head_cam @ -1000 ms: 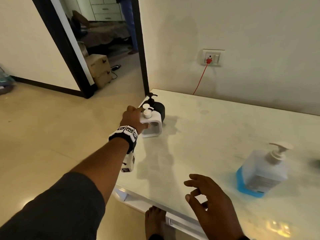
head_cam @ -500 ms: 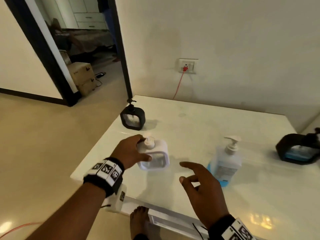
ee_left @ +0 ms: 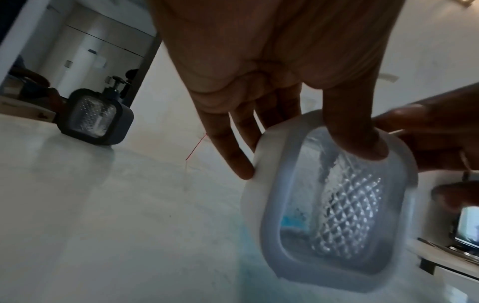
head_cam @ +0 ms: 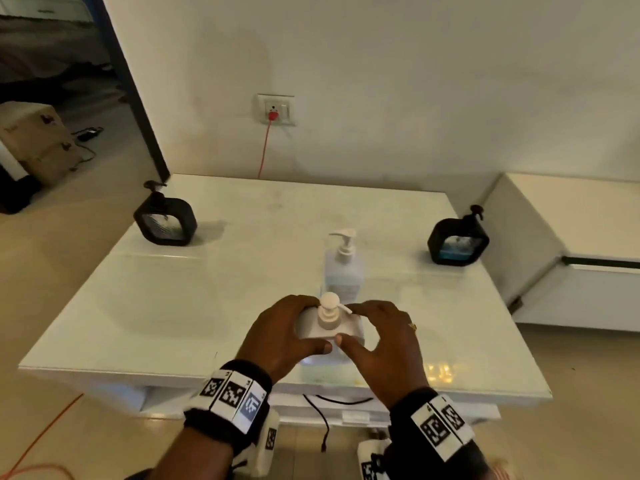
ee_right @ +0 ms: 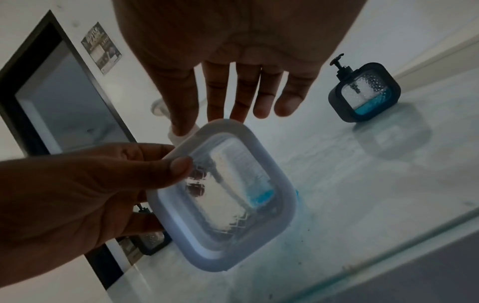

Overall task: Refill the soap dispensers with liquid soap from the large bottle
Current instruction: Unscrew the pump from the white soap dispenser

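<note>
A white square soap dispenser with a clear patterned window is at the table's front middle. My left hand grips it, thumb on the window and fingers behind. In the wrist views it is tilted and almost empty, with a trace of blue at the bottom. My right hand is at its right side with straight fingers reaching over the pump. The large clear bottle with a white pump stands just behind, untouched.
A black dispenser with little in it stands at the table's far left. Another black dispenser, holding some blue soap, stands at the far right. Bare white tabletop lies between. A white cabinet stands to the right, a doorway to the left.
My left hand has carried the white dispenser from the far left corner to the front middle. My right hand has come in beside it. The black dispenser stayed behind.
</note>
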### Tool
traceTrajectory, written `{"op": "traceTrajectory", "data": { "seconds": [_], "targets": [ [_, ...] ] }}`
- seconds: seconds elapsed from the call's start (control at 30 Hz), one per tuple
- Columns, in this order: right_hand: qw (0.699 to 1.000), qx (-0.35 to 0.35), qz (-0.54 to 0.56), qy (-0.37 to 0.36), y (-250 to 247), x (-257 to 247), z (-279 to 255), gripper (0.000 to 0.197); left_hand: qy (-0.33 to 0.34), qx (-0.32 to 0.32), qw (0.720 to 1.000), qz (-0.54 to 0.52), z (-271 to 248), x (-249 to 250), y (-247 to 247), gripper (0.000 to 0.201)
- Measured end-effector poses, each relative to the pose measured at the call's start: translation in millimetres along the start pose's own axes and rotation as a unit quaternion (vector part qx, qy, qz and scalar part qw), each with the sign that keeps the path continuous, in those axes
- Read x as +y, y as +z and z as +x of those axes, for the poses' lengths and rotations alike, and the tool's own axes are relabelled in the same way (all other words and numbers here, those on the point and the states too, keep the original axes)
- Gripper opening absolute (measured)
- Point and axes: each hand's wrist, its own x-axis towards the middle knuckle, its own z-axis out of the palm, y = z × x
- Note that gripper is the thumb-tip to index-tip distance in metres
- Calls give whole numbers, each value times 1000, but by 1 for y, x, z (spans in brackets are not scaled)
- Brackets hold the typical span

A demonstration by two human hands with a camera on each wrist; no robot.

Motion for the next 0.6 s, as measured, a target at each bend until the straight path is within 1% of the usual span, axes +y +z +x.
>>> {"op": "traceTrajectory", "data": {
  "seconds": [0.07,0.17,0.33,0.43,0.6],
  "targets": [
    [1000,-6,10,7,2,-1,7,38,3,0,1000,-5,2,-3,6,63],
    [999,-17,36,36,10,-1,15,33,9,-24,1000,-8,9,-9,12,60],
    [996,-25,53,65,19,4,23,36,19,-45,999,-13,18,-16,17,59],
    [995,-22,72,70,19,4,25,37,29,-44,998,-30,19,-17,18,58],
    [991,-11,109,82,20,8,25,41,36,-36,998,-26,19,-14,23,56]
  ]
}}
